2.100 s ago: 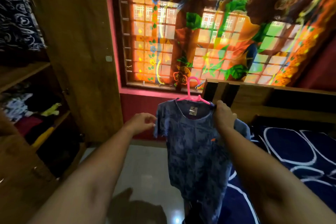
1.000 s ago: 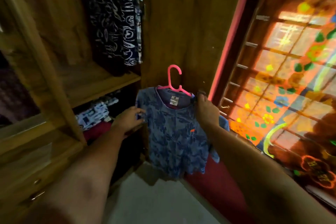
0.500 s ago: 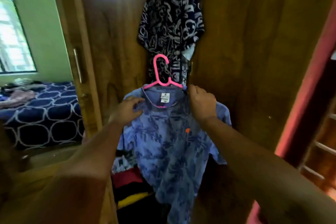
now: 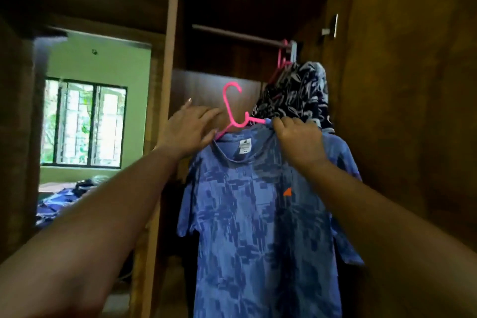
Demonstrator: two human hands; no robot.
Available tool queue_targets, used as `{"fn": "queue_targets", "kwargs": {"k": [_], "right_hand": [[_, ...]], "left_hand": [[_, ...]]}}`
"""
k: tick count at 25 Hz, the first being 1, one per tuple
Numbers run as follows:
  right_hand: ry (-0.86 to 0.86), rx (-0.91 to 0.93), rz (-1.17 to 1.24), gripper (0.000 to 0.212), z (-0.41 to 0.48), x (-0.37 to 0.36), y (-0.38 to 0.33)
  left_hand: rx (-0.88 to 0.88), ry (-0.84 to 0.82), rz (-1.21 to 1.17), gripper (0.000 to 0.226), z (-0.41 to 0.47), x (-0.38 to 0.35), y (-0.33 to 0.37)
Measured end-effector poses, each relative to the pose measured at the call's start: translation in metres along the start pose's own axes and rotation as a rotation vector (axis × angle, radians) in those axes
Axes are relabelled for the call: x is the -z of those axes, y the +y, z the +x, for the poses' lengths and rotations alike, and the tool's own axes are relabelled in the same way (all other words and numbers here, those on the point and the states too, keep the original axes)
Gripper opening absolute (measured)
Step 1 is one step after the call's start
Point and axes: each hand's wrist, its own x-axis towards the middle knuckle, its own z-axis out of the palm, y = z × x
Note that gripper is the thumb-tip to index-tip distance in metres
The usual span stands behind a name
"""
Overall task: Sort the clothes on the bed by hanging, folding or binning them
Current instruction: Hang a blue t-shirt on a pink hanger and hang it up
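A blue patterned T-shirt (image 4: 258,214) hangs on a pink hanger (image 4: 233,108) that I hold up inside the open wardrobe. My right hand (image 4: 299,139) grips the shirt's right shoulder and the hanger arm under it. My left hand (image 4: 191,129) touches the shirt's left shoulder with straight fingers. The hanger's hook points up, well below the wardrobe rail (image 4: 240,36) and apart from it.
A black-and-white patterned garment (image 4: 296,95) hangs on another pink hanger at the rail's right end. A wooden wardrobe partition (image 4: 162,85) stands left of the shirt, a wooden side wall on the right. Left of it, a bed (image 4: 56,201) with dark clothes and a window show.
I have turned from the window to the wardrobe and raised the shirt on its hanger toward the rail. My left hand moved up to the shirt's left shoulder.
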Motion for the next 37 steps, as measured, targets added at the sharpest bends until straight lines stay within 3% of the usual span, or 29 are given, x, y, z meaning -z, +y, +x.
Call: {"fn": "queue_targets", "kwargs": {"k": [2,6,9,11,15,21,25,37], "right_hand": [[0.060,0.037,-0.039,0.024,0.036,-0.011,0.003],[0.098,0.045,-0.115,0.013,0.101,-0.033,0.010],[0.005,-0.052,-0.172,0.022,0.141,-0.048,0.017],[-0.095,-0.087,-0.174,0.016,0.159,-0.061,0.021],[-0.123,-0.171,-0.152,0.020,0.181,-0.097,0.026],[-0.197,-0.217,-0.106,0.024,0.219,-0.155,0.040],[-0.177,-0.371,-0.103,0.025,0.232,-0.175,0.066],[-0.134,-0.543,-0.147,0.020,0.237,-0.162,0.089]], "left_hand": [[-0.035,0.120,0.107,0.054,0.027,0.005,-0.025],[-0.022,0.158,0.311,0.062,0.060,0.008,-0.065],[0.132,0.268,0.296,0.066,0.093,0.008,-0.086],[0.244,0.294,0.238,0.071,0.115,0.013,-0.092],[0.335,0.384,0.192,0.077,0.142,0.019,-0.097],[0.344,0.378,0.331,0.080,0.147,0.010,-0.104],[0.342,0.372,0.371,0.078,0.148,0.009,-0.107],[0.340,0.373,0.411,0.078,0.147,0.010,-0.111]]}}
